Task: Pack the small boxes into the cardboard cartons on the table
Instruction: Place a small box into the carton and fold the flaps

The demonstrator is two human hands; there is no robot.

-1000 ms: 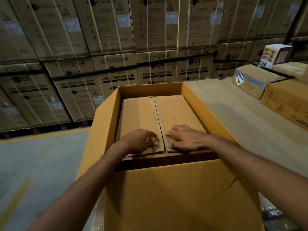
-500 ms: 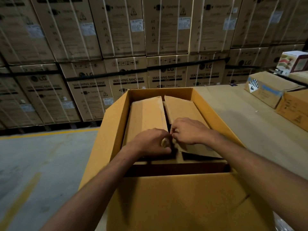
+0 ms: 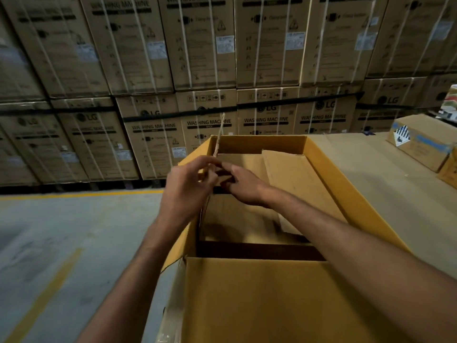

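A wall of stacked washing-machine cartons, bound with white straps and one black band, fills the upper frame. At left below it lies the grey concrete floor, with a yellow line along the foot of the stack. At right is a tan table. The light is dim and warm.

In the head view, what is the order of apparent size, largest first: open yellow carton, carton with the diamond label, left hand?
1. The open yellow carton: largest by far.
2 and 3. The carton with the diamond label and the left hand, gripping a cardboard flap: look alike; the hand is nearer, so unranked.
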